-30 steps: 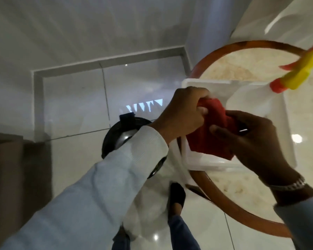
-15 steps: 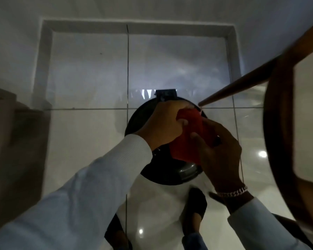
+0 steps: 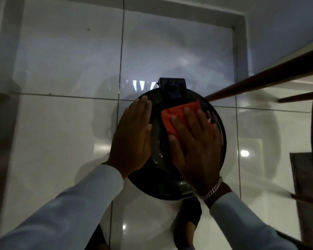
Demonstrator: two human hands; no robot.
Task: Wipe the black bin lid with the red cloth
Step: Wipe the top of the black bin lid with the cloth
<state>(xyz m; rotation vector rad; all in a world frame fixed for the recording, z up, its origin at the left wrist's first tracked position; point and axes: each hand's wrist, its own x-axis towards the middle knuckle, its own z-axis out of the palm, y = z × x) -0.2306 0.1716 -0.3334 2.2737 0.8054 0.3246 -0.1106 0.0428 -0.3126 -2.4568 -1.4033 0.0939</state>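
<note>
Right hand (image 3: 193,141) flat, pressing red cloth (image 3: 179,116) on black bin lid (image 3: 159,141), lid's far-right part. Left hand (image 3: 132,136) open, steadying lid's left edge. Bin on floor. Wiping underway; most of lid unwiped.

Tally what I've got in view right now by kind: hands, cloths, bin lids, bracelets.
Hands: 2, left hand flat on the lid's left side, right hand pressing the cloth
Red cloth: 1
Black bin lid: 1
Bracelet: 1, on the right wrist
Total: 5
</note>
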